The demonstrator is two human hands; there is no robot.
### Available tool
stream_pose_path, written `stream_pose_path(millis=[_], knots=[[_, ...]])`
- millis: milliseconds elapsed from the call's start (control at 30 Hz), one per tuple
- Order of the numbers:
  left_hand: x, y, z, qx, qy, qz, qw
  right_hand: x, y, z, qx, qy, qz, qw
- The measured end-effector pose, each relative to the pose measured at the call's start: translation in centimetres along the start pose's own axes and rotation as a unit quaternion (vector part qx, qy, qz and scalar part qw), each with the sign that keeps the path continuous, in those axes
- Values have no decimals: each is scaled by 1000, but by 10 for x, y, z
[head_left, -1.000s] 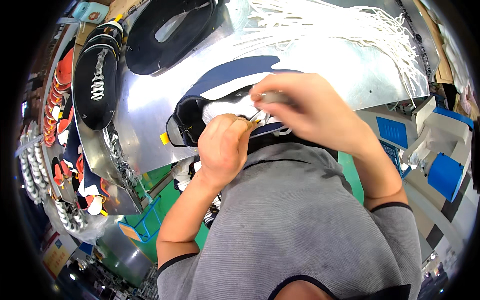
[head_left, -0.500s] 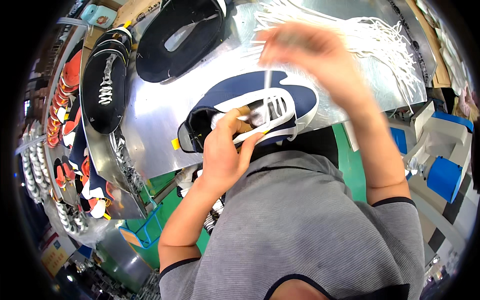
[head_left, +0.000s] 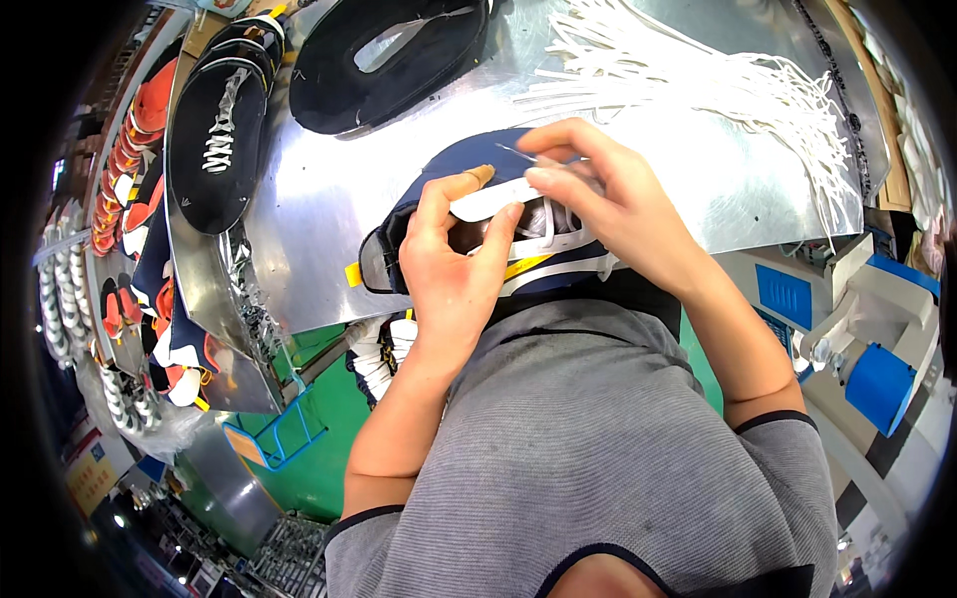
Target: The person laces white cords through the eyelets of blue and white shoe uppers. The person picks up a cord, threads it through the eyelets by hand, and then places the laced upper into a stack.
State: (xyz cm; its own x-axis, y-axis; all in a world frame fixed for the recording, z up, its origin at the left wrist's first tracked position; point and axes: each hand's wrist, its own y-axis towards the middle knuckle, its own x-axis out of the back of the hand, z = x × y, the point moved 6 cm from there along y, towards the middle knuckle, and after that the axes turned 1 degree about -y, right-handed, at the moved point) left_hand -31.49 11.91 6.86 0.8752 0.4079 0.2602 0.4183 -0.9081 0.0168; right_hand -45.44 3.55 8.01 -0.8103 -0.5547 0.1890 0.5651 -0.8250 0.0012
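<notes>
A navy shoe upper (head_left: 467,149) with a white eyelet strip and a partly threaded white lace (head_left: 546,221) lies on the metal table in front of me. My left hand (head_left: 451,249) pinches the eyelet strip (head_left: 490,202) between thumb and forefinger, with a tan cover on the forefinger. Above the upper's far side, my right hand (head_left: 598,189) is closed around a thin needle-like metal tool (head_left: 514,152), whose point sticks out to the left. Its fingers touch the eyelet strip's right end and hide part of the upper's toe.
Loose white laces (head_left: 698,80) spread across the back right of the table (head_left: 309,269). A black upper (head_left: 329,85) lies at the back; stacked uppers, the top one laced (head_left: 194,179), are at the left. Orange-red shoe parts (head_left: 150,105) line a rack farther left. A blue-framed stool (head_left: 284,439) stands below.
My right hand has come down from its raised, blurred position, where the lace was drawn up taut, to the eyelet strip. The thin tool now shows. My left hand has tilted the strip up.
</notes>
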Motion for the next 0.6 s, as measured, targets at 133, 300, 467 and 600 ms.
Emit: stream_pose_path(millis=[133, 300, 467, 600], knots=[[1, -3, 1, 4, -11, -13, 1000, 7, -18, 10, 10, -101, 29, 994], [-3, -5, -1, 22, -5, -16, 1000, 6, -19, 8, 65, -202, 25, 977], [-4, -11, -4, -16, 31, -6, 999, -5, -18, 11, 58, -321, 37, 944], [-10, -13, -10, -87, 96, 25, 991, -31, -10, 13, 158, -382, 13, 910]])
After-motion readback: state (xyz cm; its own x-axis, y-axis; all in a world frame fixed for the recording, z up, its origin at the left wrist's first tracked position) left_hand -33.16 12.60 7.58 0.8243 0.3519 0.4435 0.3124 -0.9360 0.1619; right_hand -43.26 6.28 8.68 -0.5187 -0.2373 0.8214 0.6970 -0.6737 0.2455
